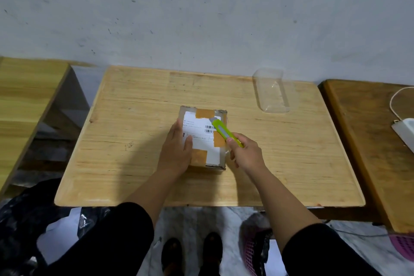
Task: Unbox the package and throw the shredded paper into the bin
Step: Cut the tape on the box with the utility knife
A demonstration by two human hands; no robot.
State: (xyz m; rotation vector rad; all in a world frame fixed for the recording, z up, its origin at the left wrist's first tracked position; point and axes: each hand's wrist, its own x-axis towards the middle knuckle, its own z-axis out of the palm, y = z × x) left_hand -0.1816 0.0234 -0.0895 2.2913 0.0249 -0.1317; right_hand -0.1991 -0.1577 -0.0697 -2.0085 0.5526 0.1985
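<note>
A small cardboard package (205, 119) with a white shipping label and brown tape lies flat in the middle of the wooden table (134, 119). My left hand (178, 149) presses down on its left side, fingers spread over the label. My right hand (245, 154) grips a green utility knife (225, 131) beside the box's right edge. The blade tip rests on the tape near the far right of the top. No shredded paper shows.
A clear plastic container (272, 91) lies at the table's back right. A pink mesh bin (254, 251) with a dark liner stands on the floor under the table's front right. A black bag (26, 226) sits at lower left. Other tables flank both sides.
</note>
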